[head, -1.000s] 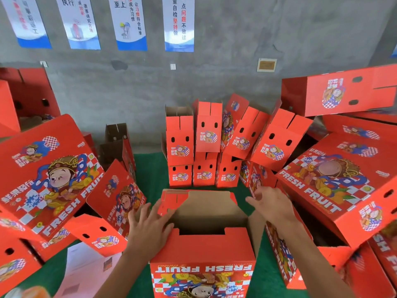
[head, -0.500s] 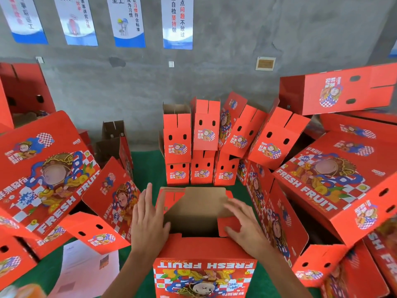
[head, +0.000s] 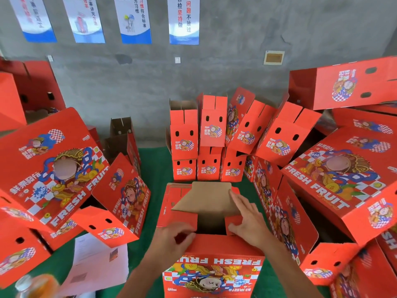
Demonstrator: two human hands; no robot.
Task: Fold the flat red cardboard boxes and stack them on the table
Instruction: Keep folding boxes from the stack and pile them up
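Note:
A red "FRESH FRUIT" cardboard box [head: 214, 269] stands upright in front of me on the green table [head: 154, 168], its open end up. My left hand [head: 171, 239] grips the near left flap, fingers curled over its edge. My right hand [head: 247, 220] lies with fingers extended on the right flap, pressing it inward. The far brown flap [head: 206, 196] is folded down over the opening. A dark gap shows between the side flaps.
Folded red boxes stand stacked at the back [head: 210, 136]. More red boxes lean in piles on the left [head: 55, 168] and right [head: 339, 179]. White paper sheets [head: 96, 261] and a bottle [head: 36, 284] lie at lower left. A grey wall with posters rises behind.
Both hands have pushed the side flaps inward over the opening. My left hand went from flat on the flap to curled around it. The view tilted down slightly.

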